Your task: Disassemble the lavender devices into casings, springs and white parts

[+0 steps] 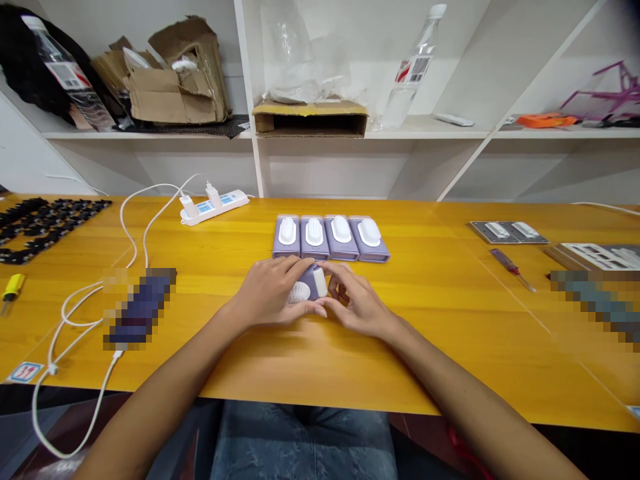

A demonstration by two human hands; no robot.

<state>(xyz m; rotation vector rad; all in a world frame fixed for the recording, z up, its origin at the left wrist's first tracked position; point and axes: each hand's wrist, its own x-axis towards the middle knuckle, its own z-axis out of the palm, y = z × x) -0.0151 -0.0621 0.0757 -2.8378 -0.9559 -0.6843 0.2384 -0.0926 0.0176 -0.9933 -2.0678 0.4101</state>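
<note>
Gripping a purple case between both hands, left hand curled over its left side, right hand pinching its right edge, low over the table, row of four cases just behind.

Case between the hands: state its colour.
The case is lilac with a white part; the head view shows it best.

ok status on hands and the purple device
Left hand, right hand both gripping purple-and-white device. Row of four matching devices just behind.
</note>
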